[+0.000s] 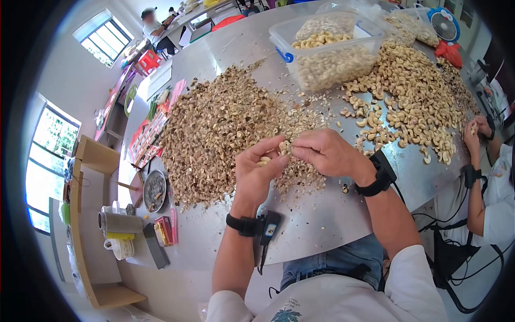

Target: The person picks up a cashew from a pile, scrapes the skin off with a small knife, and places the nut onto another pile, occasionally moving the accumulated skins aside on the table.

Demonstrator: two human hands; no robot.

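Note:
My left hand (256, 170) is curled with its palm up, and pale cashew nuts (263, 161) show inside the fingers. Between the fingertips of both hands is a small pale cashew piece (286, 147), partly covered by the fingers. My right hand (327, 152) pinches at this piece from the right, thumb and forefinger together. Both hands are just above the near right edge of a big heap of brown cashew shells and skin scraps (214, 129). Right of them, beyond bare metal, lies a heap of peeled cashew nuts (410, 96).
A clear plastic box (332, 64) of cashews stands at the back of the metal table (300, 225). On the left are a metal bowl (155, 190) and small boxes (163, 231). A co-worker's hands (475, 134) work at the right edge. A blue fan (443, 24) stands behind.

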